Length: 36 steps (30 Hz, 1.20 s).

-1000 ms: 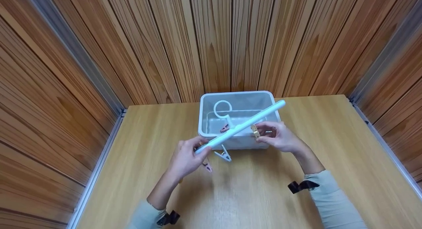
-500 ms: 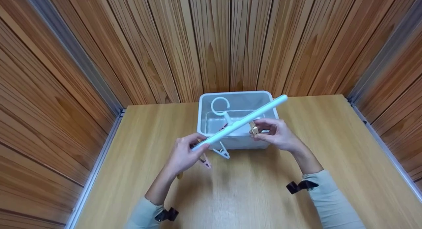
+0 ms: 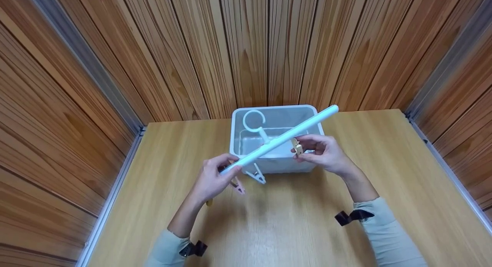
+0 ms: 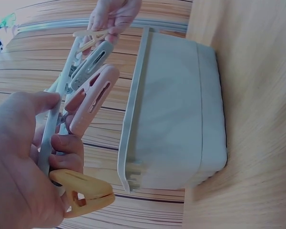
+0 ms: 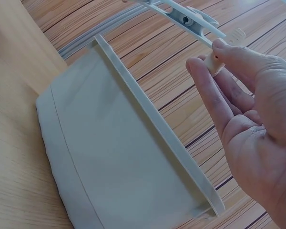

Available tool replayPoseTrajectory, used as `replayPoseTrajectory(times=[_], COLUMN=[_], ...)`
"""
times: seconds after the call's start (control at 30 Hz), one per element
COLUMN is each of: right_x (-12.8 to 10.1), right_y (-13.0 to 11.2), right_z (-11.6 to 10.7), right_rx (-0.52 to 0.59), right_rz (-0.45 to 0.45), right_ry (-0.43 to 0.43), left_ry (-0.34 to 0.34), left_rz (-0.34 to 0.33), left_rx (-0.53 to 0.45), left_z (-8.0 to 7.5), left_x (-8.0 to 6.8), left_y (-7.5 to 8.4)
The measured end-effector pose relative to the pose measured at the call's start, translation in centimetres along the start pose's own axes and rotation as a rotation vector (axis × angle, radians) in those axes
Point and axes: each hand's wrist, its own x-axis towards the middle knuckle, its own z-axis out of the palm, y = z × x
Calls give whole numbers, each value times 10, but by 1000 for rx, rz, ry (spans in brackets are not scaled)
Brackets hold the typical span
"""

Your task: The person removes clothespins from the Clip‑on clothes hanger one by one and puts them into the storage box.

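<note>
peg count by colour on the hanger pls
pink peg: 1
pale grey peg: 1
orange-yellow peg: 1
cream peg: 1, pinched by the right hand
Total: 4 pegs in view, all at the hanger bar, whose end the left hand grips.

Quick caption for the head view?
Left hand holds a peg hanger over a tub; right hand pinches a peg.

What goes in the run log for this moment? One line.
left hand: grips hanger bar | right hand: pinches beige clip | bin: behind
</note>
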Motion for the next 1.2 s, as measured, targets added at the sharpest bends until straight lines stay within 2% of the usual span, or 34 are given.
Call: replayPoseTrajectory(times=[0.23, 0.4, 0.57, 0.83, 1.2], right_x=[-2, -1, 0, 3, 17], right_y=[1, 0, -3, -2, -4], right_z=[-2, -1, -2, -10, -19], right_rx=[10, 16, -27, -94, -155], right_rz=[7, 35, 73, 124, 211], right_ry=[17, 25, 49, 95, 126], left_ry=[52, 53, 66, 128, 172], left_rz=[3, 3, 4, 15, -1], left_rx=[-21, -48, -60, -56, -82], left_z=[-3, -4, -4, -8, -12], left_x=[2, 2, 1, -1, -3], left_y=[1, 1, 0, -2, -7])
